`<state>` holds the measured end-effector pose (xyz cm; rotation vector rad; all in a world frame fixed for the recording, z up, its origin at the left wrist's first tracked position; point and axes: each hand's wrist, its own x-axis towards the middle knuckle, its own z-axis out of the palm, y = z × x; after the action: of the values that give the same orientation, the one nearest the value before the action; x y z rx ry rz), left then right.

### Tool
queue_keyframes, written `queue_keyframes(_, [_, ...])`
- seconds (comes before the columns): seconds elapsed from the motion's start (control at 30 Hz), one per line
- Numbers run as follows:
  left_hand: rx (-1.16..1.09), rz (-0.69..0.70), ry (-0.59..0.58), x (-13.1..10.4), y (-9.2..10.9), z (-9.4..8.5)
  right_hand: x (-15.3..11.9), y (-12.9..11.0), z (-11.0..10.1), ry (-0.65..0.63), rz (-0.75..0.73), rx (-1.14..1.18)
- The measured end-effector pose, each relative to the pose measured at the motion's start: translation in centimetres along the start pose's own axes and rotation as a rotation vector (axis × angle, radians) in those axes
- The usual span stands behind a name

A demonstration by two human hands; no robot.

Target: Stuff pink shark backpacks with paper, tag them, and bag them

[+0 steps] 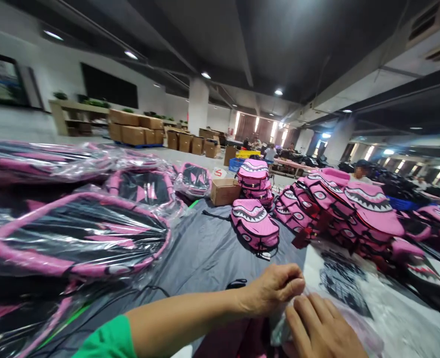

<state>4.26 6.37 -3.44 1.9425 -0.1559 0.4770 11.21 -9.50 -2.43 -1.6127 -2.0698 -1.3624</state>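
Observation:
My left hand is closed, thumb and fingers pinched together at the edge of a clear plastic bag. Right beside it, the curled fingers of my right hand grip the same plastic; its fingertips are partly hidden. Below my hands, a dark pink backpack shows only in part at the bottom edge. To the right lie clear plastic bags with black print. Just ahead, a pink backpack with a shark-mouth print lies on the grey cloth.
Bagged pink-and-black backpacks are piled at left. Stacked pink backpacks stand at right, with another stack ahead beside an open cardboard box. Farther off are cartons, a pillar and a person.

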Motion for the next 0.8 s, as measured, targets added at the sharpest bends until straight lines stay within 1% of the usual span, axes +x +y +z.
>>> queue_keyframes(0.07, [0.018,0.028,-0.004,-0.5,0.2,0.3,0.6,-0.4,-0.3,-0.047,0.032,0.039])
queue_keyframes(0.17, [-0.025,0.023,-0.023,-1.2,0.2,0.6,1.3,-0.8,-0.8,-0.096,0.077,0.092])
queue_keyframes(0.27, [-0.052,0.012,-0.015,-1.9,0.3,0.7,1.2,-1.1,-1.2,-0.128,0.086,0.151])
queue_keyframes(0.37, [-0.050,0.008,-0.026,-2.7,0.7,0.7,0.6,-1.0,-1.5,-0.185,0.087,0.272])
queue_keyframes(0.43, [-0.001,0.008,-0.015,-3.3,1.0,0.8,0.2,-0.8,-1.6,-0.229,0.093,0.384])
queue_keyframes(0.53, [0.138,-0.023,0.043,-4.3,1.8,1.2,0.0,-0.7,-1.7,-0.284,0.109,0.546])
queue_keyframes(0.6, [0.204,-0.026,0.065,-4.8,2.3,1.3,0.1,-0.8,-2.0,-0.256,0.118,0.576])
queue_keyframes(0.67, [0.308,0.080,0.148,-5.2,2.6,1.3,0.1,-0.6,-2.9,-0.156,0.092,0.535])
queue_keyframes(0.73, [0.445,0.231,0.279,-5.3,2.7,1.3,-0.2,0.4,-4.0,-0.057,0.057,0.517])
queue_keyframes(0.77, [0.508,0.299,0.334,-5.3,2.7,1.3,-0.5,1.2,-4.6,-0.036,0.079,0.522])
queue_keyframes(0.8, [0.558,0.353,0.365,-5.3,2.6,1.3,-0.8,2.3,-5.1,-0.037,0.136,0.542])
